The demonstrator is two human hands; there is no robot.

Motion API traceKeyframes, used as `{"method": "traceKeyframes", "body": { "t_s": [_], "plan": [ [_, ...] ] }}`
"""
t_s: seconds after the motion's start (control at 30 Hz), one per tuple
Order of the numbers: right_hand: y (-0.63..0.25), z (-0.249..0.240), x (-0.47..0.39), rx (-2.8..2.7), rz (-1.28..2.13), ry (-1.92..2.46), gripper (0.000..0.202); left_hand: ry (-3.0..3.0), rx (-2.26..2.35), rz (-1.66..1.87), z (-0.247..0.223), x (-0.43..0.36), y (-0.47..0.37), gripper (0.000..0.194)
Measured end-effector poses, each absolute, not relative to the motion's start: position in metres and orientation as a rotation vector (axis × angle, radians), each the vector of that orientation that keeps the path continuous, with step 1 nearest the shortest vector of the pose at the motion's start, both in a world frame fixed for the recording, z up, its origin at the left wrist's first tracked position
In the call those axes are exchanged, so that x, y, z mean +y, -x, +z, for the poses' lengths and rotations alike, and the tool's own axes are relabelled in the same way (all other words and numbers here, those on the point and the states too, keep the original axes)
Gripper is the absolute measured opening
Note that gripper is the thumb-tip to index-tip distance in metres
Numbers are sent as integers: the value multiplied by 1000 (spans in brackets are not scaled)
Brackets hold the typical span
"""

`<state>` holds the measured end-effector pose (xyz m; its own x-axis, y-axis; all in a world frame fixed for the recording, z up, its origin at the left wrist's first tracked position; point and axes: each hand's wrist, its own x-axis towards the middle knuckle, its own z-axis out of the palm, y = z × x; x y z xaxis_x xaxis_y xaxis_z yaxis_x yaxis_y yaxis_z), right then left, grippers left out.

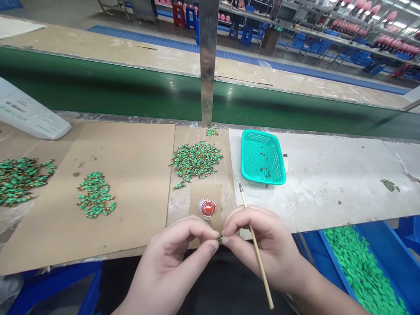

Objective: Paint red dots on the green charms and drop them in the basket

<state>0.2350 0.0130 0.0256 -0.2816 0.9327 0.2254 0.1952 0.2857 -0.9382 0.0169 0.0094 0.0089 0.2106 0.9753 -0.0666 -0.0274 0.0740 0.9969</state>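
Observation:
My left hand [177,260] pinches a tiny green piece [219,239] between thumb and forefinger, mostly hidden by the fingertips. Thumb and forefinger of my right hand [274,245] meet at the same piece from the other side. A thin paintbrush [259,258] with a pale wooden handle also rests in my right hand, its dark bristles pointing up and away. Just beyond my fingertips sits a small round dish of red liquid [208,208] on a cardboard square. Behind it lies a heap of small green and gold pieces [197,161].
A turquoise basket [281,153] with a few dark bits stands to the right. More green pieces [95,195] lie left, beside a larger heap [22,179]. A white plastic bottle [29,111] is at far left. A metal post [208,65] rises behind. Below right, a blue bin [390,253] holds green pieces.

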Motion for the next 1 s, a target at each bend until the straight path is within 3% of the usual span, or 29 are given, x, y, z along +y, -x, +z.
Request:
{"method": "traceKeyframes", "body": {
  "t_s": [0.13, 0.43, 1.0],
  "plan": [
    [-236, 31, 14, -1661, 939, 1077, 16, -1041, 1124, 1059, 7, 9, -19, 5],
    [-233, 23, 7, -1954, 435, 802, 40, -1104, 1043, 1134, 6, 8, -14, 9],
    [-229, 27, 6, -1928, 541, 838, 41, -1214, 1050, 1234, -2, 1, -14, 11]
  ]
}}
